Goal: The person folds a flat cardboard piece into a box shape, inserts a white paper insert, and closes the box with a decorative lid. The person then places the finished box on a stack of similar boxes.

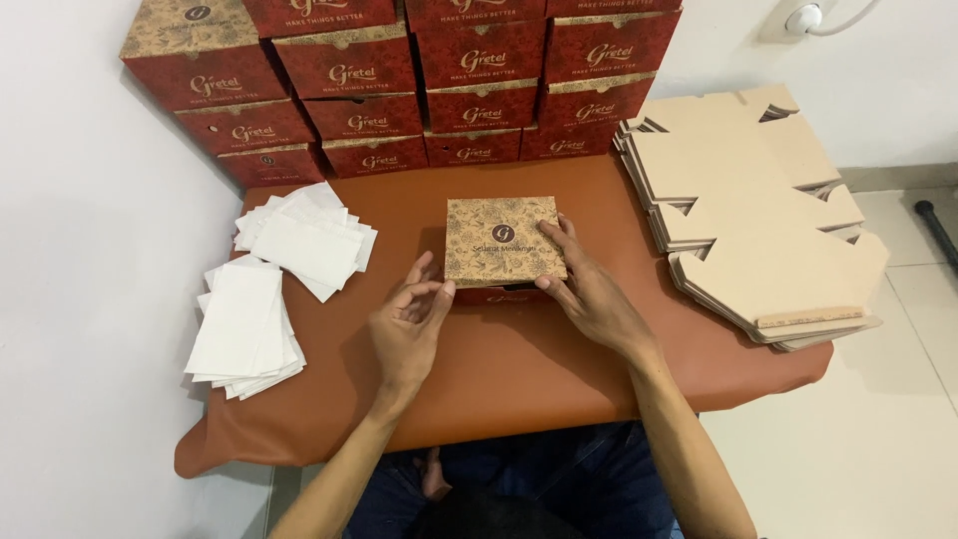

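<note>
Box [502, 240] in front of me looks pretty much folded up now — lid down, patterned tan top facing me, red sides, sitting dead center on the brown desk [519, 369]. Up at 12 o'clock there's already a wall of finished red boxes [399, 90] stacked several rows high, so I'd say a good chunk is done. Still a hefty pile of flat cardboard blanks [748, 220] at 3 o'clock waiting to be folded, plus two heaps of white paper sheets [269, 289] over at 9 o'clock. My right hand [589, 289] is flat against the box's right edge and front corner, fingers spread and touching, not really gripping. My left hand [409, 319] is just off the box's front-left corner, palm turned up, fingers loosely curled and holding nothing — hands apart, one each side.
</note>
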